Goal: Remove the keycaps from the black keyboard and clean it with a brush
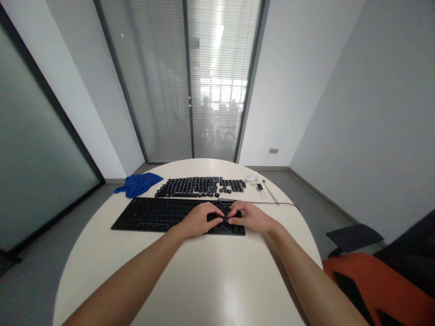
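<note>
A black keyboard (152,213) with its keycaps mostly off lies across the table before me. Over its right part, my left hand (201,219) and my right hand (249,216) meet with thumbs and forefingers curled in. Between the fingertips is a small black keycap (225,218), pinched from both sides close to the keyboard's surface; its marking is too small to read. Behind the keyboard, loose black keycaps (192,185) lie in rows in keyboard order. My hands hide some of the number pad area.
On the round white table (204,280), a crumpled blue cloth (138,184) lies at the back left. A thin brush-like stick (271,192), a small wire-ended puller (260,188) and clear plastic (251,179) lie at the back right. A cable (272,203) runs right. An orange chair (370,280) stands at right.
</note>
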`<state>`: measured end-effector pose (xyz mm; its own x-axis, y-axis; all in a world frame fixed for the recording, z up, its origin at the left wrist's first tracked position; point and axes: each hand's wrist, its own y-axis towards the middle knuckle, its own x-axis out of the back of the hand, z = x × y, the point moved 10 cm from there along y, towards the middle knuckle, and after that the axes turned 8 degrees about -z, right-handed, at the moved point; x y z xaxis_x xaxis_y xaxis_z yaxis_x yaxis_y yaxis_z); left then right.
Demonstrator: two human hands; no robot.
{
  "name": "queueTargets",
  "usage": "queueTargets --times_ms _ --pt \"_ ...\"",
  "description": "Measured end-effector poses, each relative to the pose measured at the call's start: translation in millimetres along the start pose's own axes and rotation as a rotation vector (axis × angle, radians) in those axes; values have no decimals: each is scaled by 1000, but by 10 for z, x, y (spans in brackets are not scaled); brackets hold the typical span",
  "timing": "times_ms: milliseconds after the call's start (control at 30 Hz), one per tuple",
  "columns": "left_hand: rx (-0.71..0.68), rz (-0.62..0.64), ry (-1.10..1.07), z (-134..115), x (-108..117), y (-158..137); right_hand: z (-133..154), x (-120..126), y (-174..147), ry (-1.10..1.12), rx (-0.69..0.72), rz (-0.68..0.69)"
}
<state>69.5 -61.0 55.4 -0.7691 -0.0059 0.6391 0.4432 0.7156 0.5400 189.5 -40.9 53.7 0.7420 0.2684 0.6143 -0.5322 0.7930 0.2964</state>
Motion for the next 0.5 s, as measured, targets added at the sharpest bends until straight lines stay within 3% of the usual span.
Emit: queueTargets --times_ms 500 --pt "-111 111 -48 -150 -54 -4 181 -46 -25 28 123 70"
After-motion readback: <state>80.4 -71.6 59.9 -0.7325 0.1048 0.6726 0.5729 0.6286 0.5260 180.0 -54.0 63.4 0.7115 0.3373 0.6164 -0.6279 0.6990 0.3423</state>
